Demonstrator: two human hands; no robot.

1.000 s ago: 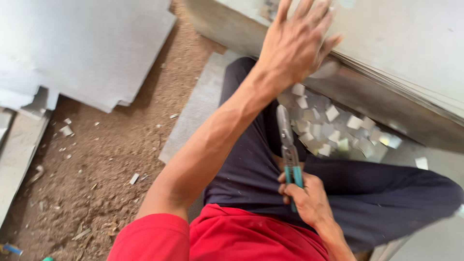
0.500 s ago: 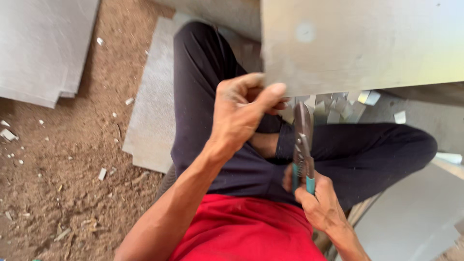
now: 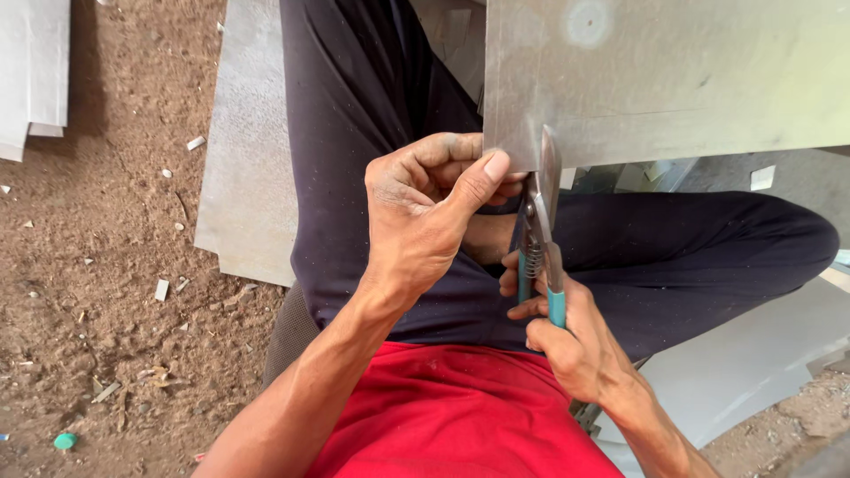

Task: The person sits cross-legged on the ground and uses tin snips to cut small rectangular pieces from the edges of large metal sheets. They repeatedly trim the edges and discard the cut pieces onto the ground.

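Since the earlier frame, the metal sheet [image 3: 673, 71] has been brought closer. Its lower-left corner is pinched by the left hand [image 3: 425, 212]. Teal-handled snips [image 3: 540, 230] are gripped by the right hand [image 3: 567, 336], blades at the sheet's dull grey edge; the lower jaw is hidden.

Left hand [image 3: 425, 217] curled, thumb pressed forward against the bent fingers — forearm slanting up from lower left. Right hand [image 3: 567, 341] sits lower, fingers wrapped in a closed grip.
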